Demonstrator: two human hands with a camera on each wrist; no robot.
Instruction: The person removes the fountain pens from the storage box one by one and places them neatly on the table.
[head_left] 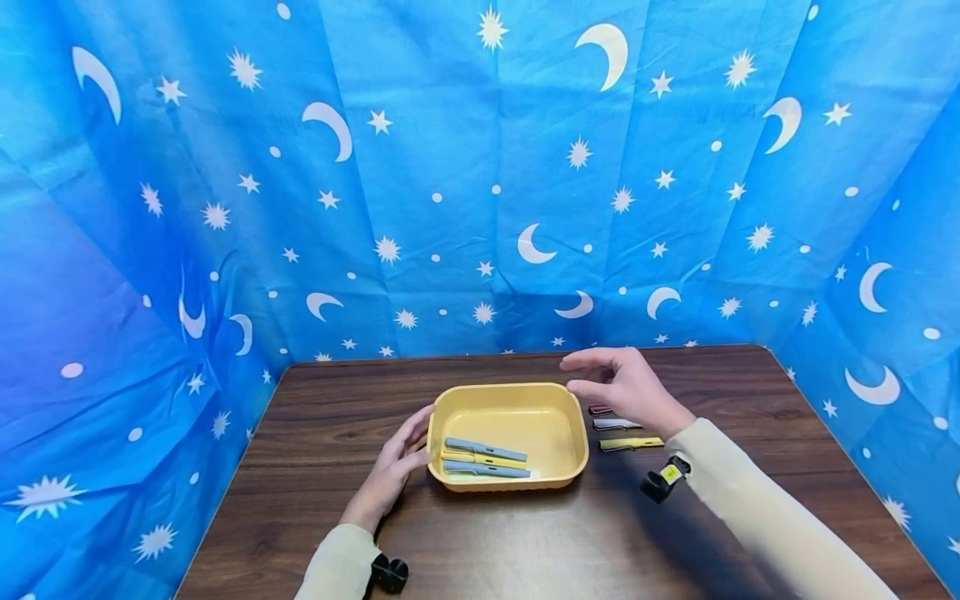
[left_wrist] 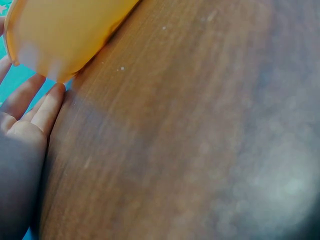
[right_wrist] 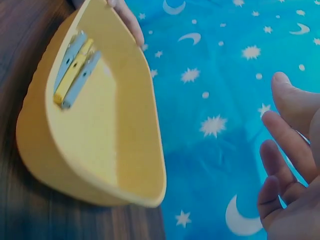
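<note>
A yellow plastic tray point(head_left: 555, 446) sits on the table. Inside it, toward the front left, lie two grey-blue pens point(head_left: 487, 470) with a yellow pen point(head_left: 471, 457) between them. My left hand point(head_left: 388, 477) rests against the tray's left end, its fingers extended along the wall, as the left wrist view also shows. Just above the back right corner of the tray hovers my right hand point(head_left: 633, 387), thumb and fingers spread apart and holding nothing. Beneath and beside that hand lie a dark red pen point(head_left: 600, 409), a silvery white pen point(head_left: 613, 424) and another yellow pen point(head_left: 630, 444).
The wooden table point(head_left: 330, 433) carries the tray near its back middle. Behind it and at both sides hangs a blue cloth point(head_left: 450, 167) printed with moons and stars. Black bands with small devices point(head_left: 665, 477) are strapped at both wrists.
</note>
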